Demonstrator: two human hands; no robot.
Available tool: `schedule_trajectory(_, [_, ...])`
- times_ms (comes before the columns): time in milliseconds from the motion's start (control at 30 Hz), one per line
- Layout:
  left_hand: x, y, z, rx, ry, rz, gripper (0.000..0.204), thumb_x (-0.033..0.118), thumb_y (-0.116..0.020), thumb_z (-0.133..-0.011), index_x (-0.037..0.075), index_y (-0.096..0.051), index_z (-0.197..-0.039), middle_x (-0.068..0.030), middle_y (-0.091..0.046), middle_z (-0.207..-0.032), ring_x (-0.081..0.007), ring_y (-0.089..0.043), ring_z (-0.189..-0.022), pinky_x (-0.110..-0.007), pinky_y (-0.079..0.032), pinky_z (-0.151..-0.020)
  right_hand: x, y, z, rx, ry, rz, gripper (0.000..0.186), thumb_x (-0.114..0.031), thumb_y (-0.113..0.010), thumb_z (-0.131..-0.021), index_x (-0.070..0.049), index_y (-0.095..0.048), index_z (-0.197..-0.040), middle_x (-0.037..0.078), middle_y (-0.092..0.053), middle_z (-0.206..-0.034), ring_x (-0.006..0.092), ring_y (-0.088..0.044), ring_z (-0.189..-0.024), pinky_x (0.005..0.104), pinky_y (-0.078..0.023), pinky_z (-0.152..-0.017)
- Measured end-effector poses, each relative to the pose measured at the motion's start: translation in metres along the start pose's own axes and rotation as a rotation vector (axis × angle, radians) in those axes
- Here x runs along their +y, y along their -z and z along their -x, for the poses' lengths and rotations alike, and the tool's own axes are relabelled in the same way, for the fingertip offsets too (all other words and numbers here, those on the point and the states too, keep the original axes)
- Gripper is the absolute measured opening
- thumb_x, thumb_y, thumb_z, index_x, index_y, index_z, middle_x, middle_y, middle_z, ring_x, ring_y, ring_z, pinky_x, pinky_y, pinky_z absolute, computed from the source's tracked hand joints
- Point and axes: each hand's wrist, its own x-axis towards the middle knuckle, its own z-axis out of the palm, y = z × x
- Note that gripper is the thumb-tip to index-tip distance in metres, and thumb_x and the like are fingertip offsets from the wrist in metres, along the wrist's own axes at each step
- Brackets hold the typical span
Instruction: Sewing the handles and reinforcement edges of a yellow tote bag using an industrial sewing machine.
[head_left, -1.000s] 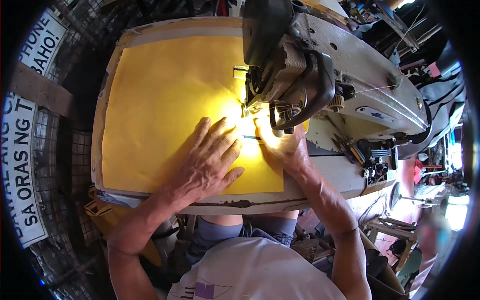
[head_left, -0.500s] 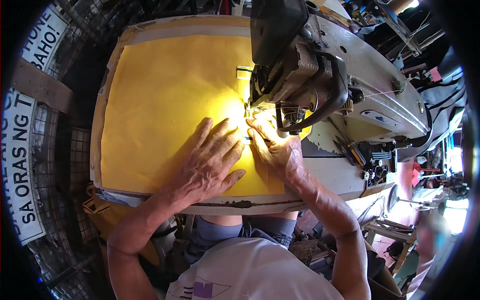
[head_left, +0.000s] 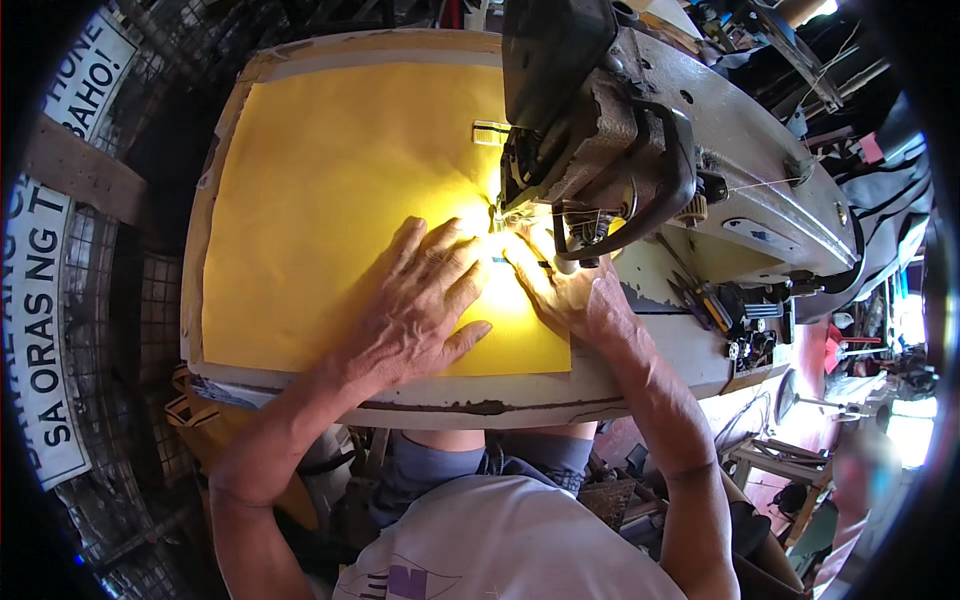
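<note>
A large yellow sheet of fabric or vinyl [head_left: 290, 210] lies flat on the sewing machine table, its right side running under the sewing machine [head_left: 600, 130]. My left hand [head_left: 415, 300] rests flat on the sheet left of the needle area, fingers spread and holding nothing. Close to the presser foot, my right hand [head_left: 580, 295] presses on the sheet with its index finger stretched toward the needle. Part of that hand is hidden by the machine head. A short dark strip [head_left: 499, 260] shows between my hands. Bright lamp glare washes out the stitching spot.
Scissors and a yellow-handled tool [head_left: 715, 308] lie on the table to the right, beside a bobbin winder [head_left: 755, 345]. A small pale label with a dark band [head_left: 489, 133] sits beside the machine head. Wire mesh and signs [head_left: 55, 340] stand at the left.
The yellow sheet has slid a little away from me, its near edge now farther from the table edge. Both hands have shifted slightly forward with it.
</note>
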Motion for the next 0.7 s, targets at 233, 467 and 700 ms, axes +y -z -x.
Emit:
schedule_trajectory(233, [0.002, 0.005, 0.002, -0.013, -0.027, 0.002, 0.053, 0.033, -0.065, -0.088, -0.002, -0.055, -0.126, -0.0191, -0.049, -0.136, -0.0365, -0.038, -0.137, -0.06, -0.024, -0.115, -0.012, 0.007, 0.001, 0.018, -0.145, -0.068, 0.024, -0.011, -0.072, -0.079, -0.004, -0.07, -0.102, 0.012, -0.069, -0.103, 0.0311, -0.064, -0.101, 0.0415, -0.051, -0.089])
schedule_trajectory(467, [0.004, 0.002, 0.007, -0.018, 0.003, 0.028, 0.054, 0.03, -0.067, -0.086, -0.002, -0.054, -0.127, -0.019, -0.048, -0.136, -0.0367, -0.038, -0.137, -0.061, -0.024, -0.115, -0.027, 0.01, -0.008, 0.19, -0.029, -0.107, 0.022, -0.016, -0.07, -0.081, -0.006, -0.067, -0.1, 0.016, -0.064, -0.083, 0.0363, -0.059, -0.077, 0.0489, -0.044, -0.076])
schedule_trajectory(700, [0.004, 0.0, 0.007, 0.023, -0.003, 0.03, 0.052, 0.033, -0.068, -0.086, -0.003, -0.057, -0.123, -0.0203, -0.05, -0.134, -0.0363, -0.038, -0.136, -0.061, -0.023, -0.115, -0.033, 0.013, -0.009, 0.142, -0.003, -0.061, 0.028, -0.017, -0.066, -0.082, -0.006, -0.065, -0.108, 0.016, -0.063, -0.093, 0.038, -0.059, -0.082, 0.0516, -0.042, -0.081])
